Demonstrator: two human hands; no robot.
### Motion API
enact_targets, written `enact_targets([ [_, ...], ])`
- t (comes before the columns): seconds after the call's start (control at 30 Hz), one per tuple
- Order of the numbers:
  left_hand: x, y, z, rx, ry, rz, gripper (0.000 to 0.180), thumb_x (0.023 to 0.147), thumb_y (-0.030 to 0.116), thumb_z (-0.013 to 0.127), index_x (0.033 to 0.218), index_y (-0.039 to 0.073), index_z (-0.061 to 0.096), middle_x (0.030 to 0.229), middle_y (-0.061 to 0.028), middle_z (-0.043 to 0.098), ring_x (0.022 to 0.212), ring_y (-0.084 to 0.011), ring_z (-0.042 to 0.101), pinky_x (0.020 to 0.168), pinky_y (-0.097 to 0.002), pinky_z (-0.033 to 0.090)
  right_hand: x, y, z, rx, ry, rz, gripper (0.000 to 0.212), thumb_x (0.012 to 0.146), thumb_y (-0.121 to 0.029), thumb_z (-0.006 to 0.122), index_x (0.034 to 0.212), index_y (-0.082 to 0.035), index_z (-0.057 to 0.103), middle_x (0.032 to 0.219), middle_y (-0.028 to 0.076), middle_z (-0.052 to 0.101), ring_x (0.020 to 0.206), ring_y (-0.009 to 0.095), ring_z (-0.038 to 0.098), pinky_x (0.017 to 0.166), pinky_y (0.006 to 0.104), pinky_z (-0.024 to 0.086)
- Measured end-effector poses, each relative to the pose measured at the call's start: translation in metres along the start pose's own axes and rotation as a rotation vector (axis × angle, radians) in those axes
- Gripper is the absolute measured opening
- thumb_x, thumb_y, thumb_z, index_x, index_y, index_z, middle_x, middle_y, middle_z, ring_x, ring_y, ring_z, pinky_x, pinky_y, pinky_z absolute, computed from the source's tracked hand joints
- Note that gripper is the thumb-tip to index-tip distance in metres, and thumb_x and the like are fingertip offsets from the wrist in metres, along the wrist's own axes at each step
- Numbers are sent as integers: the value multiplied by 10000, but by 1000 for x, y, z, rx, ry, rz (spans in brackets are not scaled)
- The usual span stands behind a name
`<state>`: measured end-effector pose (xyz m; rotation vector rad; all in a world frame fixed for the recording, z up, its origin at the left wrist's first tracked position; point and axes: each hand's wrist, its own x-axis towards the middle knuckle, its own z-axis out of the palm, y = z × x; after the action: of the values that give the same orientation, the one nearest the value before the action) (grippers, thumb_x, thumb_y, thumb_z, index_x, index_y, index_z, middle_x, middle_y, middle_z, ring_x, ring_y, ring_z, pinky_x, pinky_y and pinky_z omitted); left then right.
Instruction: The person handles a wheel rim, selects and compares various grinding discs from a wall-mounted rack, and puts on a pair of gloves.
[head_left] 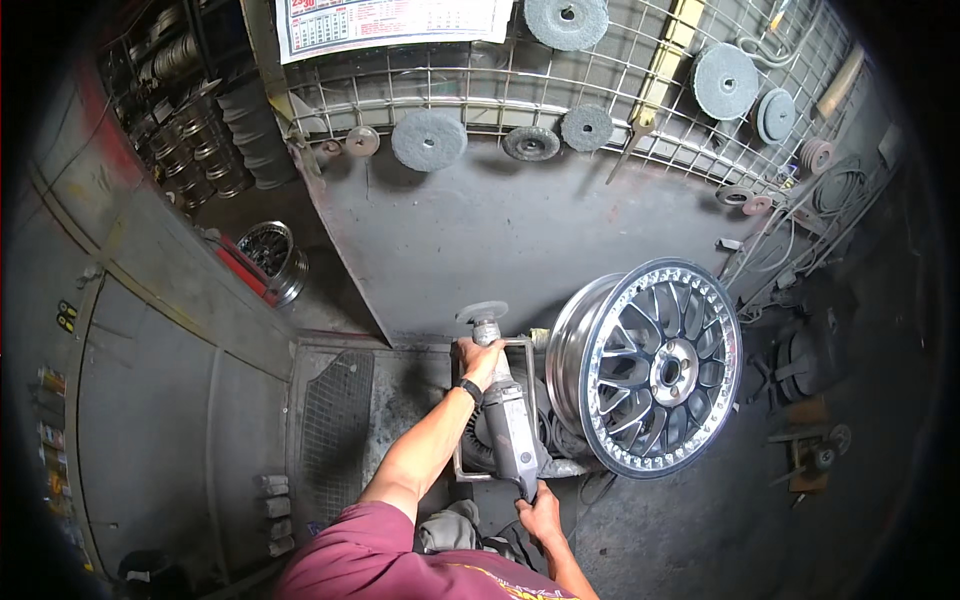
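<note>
I hold a large grey angle grinder (512,432) lengthwise in front of my body. My left hand (480,362) is closed around its front neck, just behind a pale round disc (487,310). My right hand (541,514) grips the rear handle near my waist. To the right of the grinder stands a multi-spoke alloy wheel (671,372), with a shiny rim, dark spokes and small studs around its edge. The disc and the wheel are apart. Below the grinder shows a metal tube frame (531,362), partly hidden by the tool.
A wire rack (480,95) ahead carries several grey abrasive discs (429,140). Another wheel (270,255) lies beyond the panel at left, near stacked rims (190,150). Cables (840,190) hang at far right. A floor grating (338,420) lies left of me.
</note>
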<state>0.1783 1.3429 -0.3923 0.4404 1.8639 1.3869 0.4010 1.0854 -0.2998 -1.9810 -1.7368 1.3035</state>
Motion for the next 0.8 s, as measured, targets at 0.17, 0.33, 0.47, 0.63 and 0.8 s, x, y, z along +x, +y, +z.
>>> enact_targets([
  [0.17, -24, 13, -19, -88, -179, 29, 658, 731, 234, 806, 1250, -27, 497, 1182, -180, 581, 1141, -289, 556, 973, -412, 456, 14, 16, 17, -69, 57, -18, 572, 771, -173, 735, 1230, 103, 535, 1082, 349, 653, 1074, 456, 642, 938, 449, 501],
  [0.33, -68, 16, -59, -169, -246, 103, 571, 827, 161, 717, 1328, -12, 506, 1253, -170, 607, 1161, -271, 597, 976, -371, 485, 20, 17, 21, -95, 65, 39, 578, 769, -200, 742, 1232, 82, 544, 1049, 346, 663, 1047, 482, 642, 914, 464, 509],
  [0.47, -86, -18, -112, -76, -14, 235, 369, 845, 112, 689, 1179, -15, 596, 1167, -162, 635, 1077, -258, 612, 935, -374, 503, 33, 37, 14, 193, -207, 76, 587, 805, -242, 757, 1305, 3, 569, 1032, 197, 724, 951, 318, 704, 867, 387, 529],
  [0.63, -101, -107, -210, 119, 283, 233, 327, 849, 72, 646, 1160, 19, 559, 1117, -140, 599, 925, -207, 608, 756, -339, 536, 33, 50, 15, 478, -477, 0, 467, 834, -152, 762, 1225, -32, 537, 819, 56, 637, 611, 145, 625, 562, 316, 509],
  [0.8, -200, -116, -248, 397, 398, 208, 309, 789, 67, 675, 1076, -5, 588, 1090, -184, 569, 1092, -333, 538, 982, -411, 420, 26, 53, 4, 663, -548, 12, 494, 850, -37, 709, 1272, -37, 451, 804, 54, 598, 563, 137, 577, 496, 308, 485],
])
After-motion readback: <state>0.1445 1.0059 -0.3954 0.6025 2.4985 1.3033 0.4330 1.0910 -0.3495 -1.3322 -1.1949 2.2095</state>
